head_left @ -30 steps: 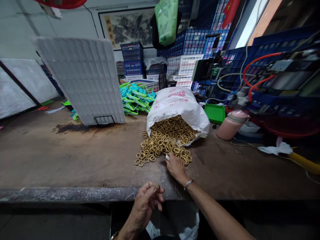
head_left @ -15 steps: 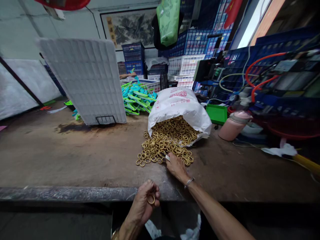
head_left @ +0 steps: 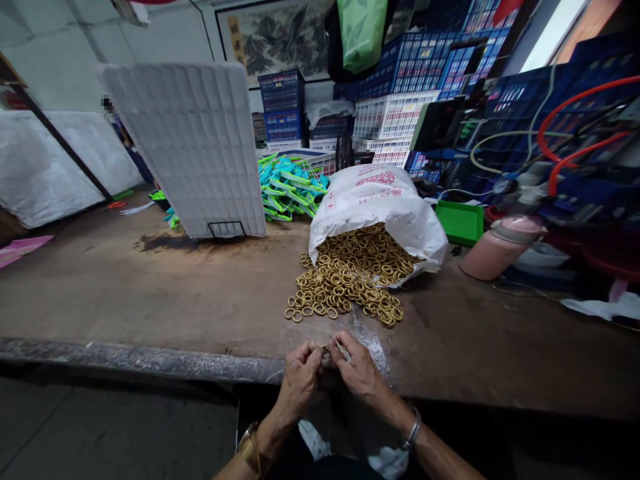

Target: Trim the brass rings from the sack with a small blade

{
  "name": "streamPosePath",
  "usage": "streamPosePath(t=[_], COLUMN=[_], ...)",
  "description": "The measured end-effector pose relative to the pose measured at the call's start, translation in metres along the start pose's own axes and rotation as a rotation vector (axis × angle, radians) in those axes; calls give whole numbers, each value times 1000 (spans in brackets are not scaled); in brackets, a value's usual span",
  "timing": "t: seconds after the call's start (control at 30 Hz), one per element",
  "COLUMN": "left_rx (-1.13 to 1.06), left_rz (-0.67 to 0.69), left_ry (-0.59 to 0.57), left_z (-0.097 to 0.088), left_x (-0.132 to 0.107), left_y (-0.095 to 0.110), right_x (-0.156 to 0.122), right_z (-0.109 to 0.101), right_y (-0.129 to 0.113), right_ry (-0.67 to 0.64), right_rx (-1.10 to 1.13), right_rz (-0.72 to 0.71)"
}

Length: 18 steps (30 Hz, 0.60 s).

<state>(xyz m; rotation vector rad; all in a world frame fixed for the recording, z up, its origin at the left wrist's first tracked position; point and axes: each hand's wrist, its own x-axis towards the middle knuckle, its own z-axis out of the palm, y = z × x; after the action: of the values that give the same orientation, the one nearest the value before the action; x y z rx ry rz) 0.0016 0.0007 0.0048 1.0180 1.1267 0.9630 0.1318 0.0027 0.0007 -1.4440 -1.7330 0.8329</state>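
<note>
My left hand (head_left: 299, 381) is closed in a pinch at the table's front edge, with a brass-coloured ring (head_left: 324, 347) at its fingertips. Close beside it, my right hand (head_left: 363, 377) is closed around a small pale strip-like tool (head_left: 343, 351); its kind is not clear. The fingertips of both hands nearly meet at the ring, and the fingers hide part of it. Just beyond the hands lies a loose heap of brass-coloured rings (head_left: 345, 287), spilling from the open mouth of a white sack (head_left: 373, 200) with red print.
A tall white padded panel (head_left: 187, 147) stands left of the sack, near a pile of green and blue plastic pieces (head_left: 290, 187). Right of the sack are a green tray (head_left: 460, 223) and a pink bottle (head_left: 500, 250). Stacked crates (head_left: 395, 117) stand behind the wooden table (head_left: 125, 293).
My right hand has drawn back from the ring heap to meet my left hand at the table edge. The ring in my left hand has moved up to the fingertips. The view has shifted left.
</note>
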Motion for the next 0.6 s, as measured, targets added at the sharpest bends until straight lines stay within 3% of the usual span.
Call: streamPosePath(t=[0.1, 0.17, 0.37, 0.6], left_rx=[130, 162, -35, -211], left_rz=[191, 245, -53, -79], left_ry=[-36, -55, -152, -168], left_z=[-2, -2, -4, -5], left_x=[-3, -4, -5, -7], left_y=[1, 3, 1, -5], right_x=[3, 5, 7, 7], right_z=[1, 2, 5, 3], right_y=[-4, -3, -2, -4], right_ry=[-34, -55, -30, -11], right_rx=[86, 111, 97, 103], right_rz=[76, 121, 147, 151])
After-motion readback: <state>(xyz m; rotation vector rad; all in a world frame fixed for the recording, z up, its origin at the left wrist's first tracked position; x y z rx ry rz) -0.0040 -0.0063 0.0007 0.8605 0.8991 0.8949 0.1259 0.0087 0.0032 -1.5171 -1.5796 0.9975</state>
